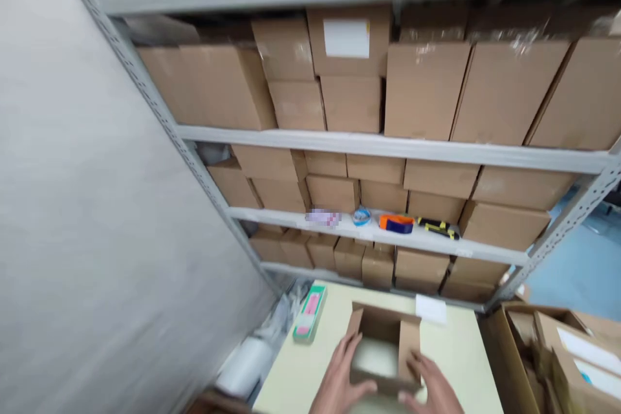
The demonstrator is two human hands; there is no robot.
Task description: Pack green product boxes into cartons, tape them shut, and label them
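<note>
Two bare hands steady a brown cardboard box (410,343) on a pale desk (334,326), the box standing between the left and right edges and short of the far edge, below shelves stacked with closed cartons (427,90). The left hand (342,378) grips the near left side, fingers spread along the wall and thumb toward the front; the right hand (429,381) grasps the opposite side, fingertips bent against the panel. The box appears partway through being made up: its walls are spread into a four-sided frame, but a pale surface like the desktop shows through the middle, suggesting that the base is not yet closed. Folding in the flaps and any sealing look undone, and no tape can be made out on the cardboard. Near the desk's far left corner lies a green-and-pink package (309,314); a white sheet (431,309) rests at the far edge, toward the right corner. A blue-and-white tape roll (361,217), an orange-and-purple roll (396,224) and a black-and-yellow utility knife (438,228) sit untouched along a shelf's front edge (291,215), beyond the desk.
</note>
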